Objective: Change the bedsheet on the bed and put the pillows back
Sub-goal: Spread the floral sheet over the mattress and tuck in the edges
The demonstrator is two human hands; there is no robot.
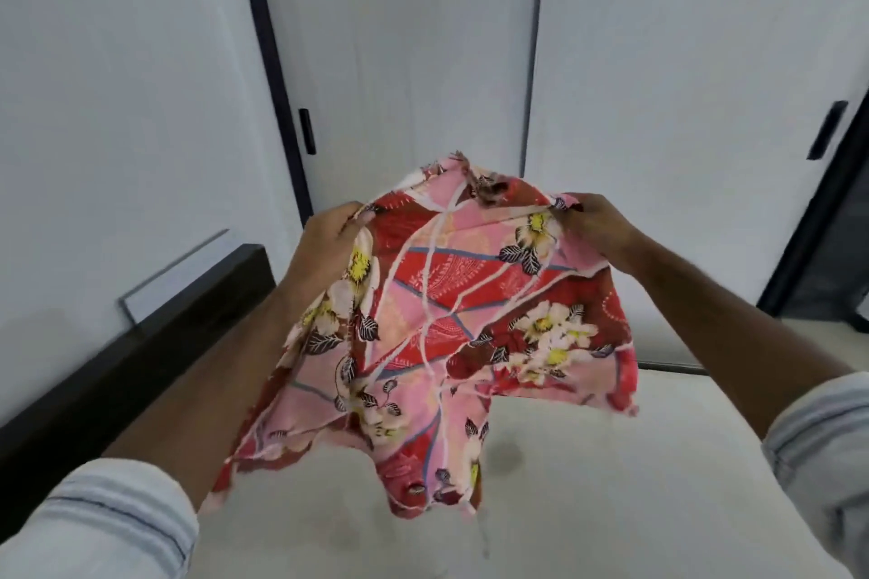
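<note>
The left hand (331, 233) and the right hand (595, 221) each pinch the flowery red bedsheet (451, 310) above the bare white mattress (611, 484).

We hold both arms out in front of us. Our left hand (329, 240) and right hand (599, 226) are raised, fingers curled tight, pinching. Our sleeves are rolled up.

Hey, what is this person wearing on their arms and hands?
Both arms wear light blue-grey sleeves, pushed up so the forearms are bare. The left sleeve shows thin darker seam lines across its bunched folds; the right sleeve is bunched likewise. The left hand and right hand wear no gloves; no rings or watch show.
</note>
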